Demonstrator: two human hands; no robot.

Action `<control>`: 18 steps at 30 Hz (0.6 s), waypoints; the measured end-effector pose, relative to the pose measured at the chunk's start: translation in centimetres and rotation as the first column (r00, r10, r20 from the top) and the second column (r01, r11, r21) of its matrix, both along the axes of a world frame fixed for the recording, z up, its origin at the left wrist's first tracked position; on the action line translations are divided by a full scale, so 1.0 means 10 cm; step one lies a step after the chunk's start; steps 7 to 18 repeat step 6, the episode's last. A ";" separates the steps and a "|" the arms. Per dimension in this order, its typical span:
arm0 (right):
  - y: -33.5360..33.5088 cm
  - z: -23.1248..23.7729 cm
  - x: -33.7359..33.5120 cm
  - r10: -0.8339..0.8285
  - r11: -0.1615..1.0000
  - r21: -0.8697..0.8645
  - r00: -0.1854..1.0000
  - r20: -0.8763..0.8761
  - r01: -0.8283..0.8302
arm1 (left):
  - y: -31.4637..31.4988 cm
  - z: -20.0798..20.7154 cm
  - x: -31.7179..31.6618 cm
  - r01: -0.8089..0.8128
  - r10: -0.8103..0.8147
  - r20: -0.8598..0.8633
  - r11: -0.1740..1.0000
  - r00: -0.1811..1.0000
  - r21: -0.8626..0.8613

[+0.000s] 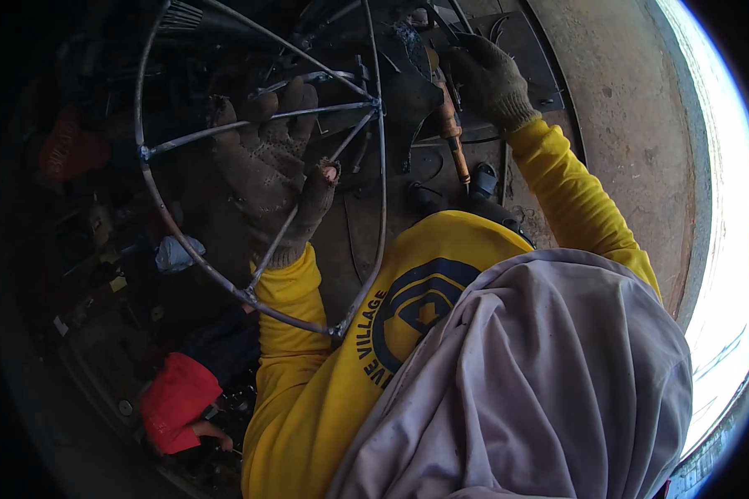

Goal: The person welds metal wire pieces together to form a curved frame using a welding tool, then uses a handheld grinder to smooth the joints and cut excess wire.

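Grey cloth [541,374] nearest; gloved left hand [270,170] spread flat against round wire frame [258,125], gloved right hand [489,79] clamped on welding torch [449,125]

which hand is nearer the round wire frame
Left. The gloved left hand lies against the wire frame, its fingers across a spoke inside the ring. The gloved right hand is off to the right, outside the ring, holding a welding torch.

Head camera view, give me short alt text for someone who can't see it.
A person in yellow sleeves steadies a round metal rod frame with the gloved left hand, while the gloved right hand grips a welding torch near the frame's centre joint, above a cluttered, dark workbench.
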State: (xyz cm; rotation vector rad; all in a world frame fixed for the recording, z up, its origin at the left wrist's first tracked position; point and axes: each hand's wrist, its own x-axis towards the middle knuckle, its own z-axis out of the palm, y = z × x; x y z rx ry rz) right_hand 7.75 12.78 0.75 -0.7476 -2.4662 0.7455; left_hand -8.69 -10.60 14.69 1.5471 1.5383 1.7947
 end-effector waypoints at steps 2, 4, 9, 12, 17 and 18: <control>0.12 0.26 -0.43 0.057 0.982 -0.177 0.997 -0.046 -0.064 | -0.09 0.16 0.02 -0.012 0.012 -0.028 1.000 1.000 0.003; 0.31 0.19 -0.88 0.148 0.912 -0.373 0.985 -0.093 -0.172 | -0.14 0.26 0.04 -0.023 0.022 -0.051 1.000 0.998 -0.004; 0.56 0.02 -1.43 0.195 0.893 -0.388 0.973 -0.120 -0.227 | -0.15 0.32 0.04 -0.032 0.031 -0.070 0.999 0.997 -0.010; 0.56 0.02 -1.43 0.195 0.893 -0.388 0.973 -0.120 -0.227 | -0.15 0.32 0.04 -0.032 0.031 -0.070 0.999 0.997 -0.010; 0.56 0.02 -1.43 0.195 0.893 -0.388 0.973 -0.120 -0.227 | -0.15 0.32 0.04 -0.032 0.031 -0.070 0.999 0.997 -0.010; 0.56 0.02 -1.43 0.195 0.893 -0.388 0.973 -0.120 -0.227 | -0.15 0.32 0.04 -0.032 0.031 -0.070 0.999 0.997 -0.010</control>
